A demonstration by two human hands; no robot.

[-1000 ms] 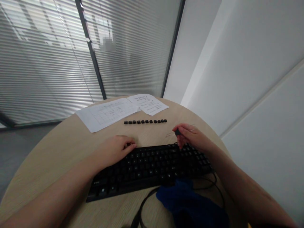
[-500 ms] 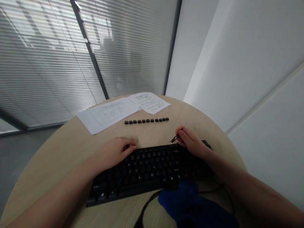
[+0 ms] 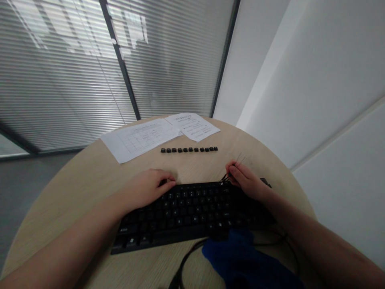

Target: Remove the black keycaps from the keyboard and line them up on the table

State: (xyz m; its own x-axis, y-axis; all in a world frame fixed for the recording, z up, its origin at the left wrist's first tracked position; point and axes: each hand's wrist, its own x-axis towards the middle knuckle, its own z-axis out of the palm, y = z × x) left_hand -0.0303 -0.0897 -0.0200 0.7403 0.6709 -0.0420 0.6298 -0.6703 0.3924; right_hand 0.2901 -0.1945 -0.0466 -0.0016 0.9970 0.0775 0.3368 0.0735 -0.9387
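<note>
A black keyboard lies at a slant on the table in front of me. My left hand rests over its far left edge, the thumb near the top row and the fingers curled behind the rim. In my right hand, fingers pinch a thin keycap puller, its dark end pointing down-left at the far top row. Fine wires of it stick up above the knuckles. Beyond the keyboard, several loose black keycaps stand in one line. Whether the puller's tip grips a key I cannot tell.
Two printed sheets overlap on the far side of the round wooden table. A blue cloth lies near me at the keyboard's front edge, beside a black cable. Blinds and a white wall stand close behind.
My view has shifted slightly. The puller in my right hand has turned so its wires now show above my fingers, and its dark end sits lower by the top row. My left hand stays put.
</note>
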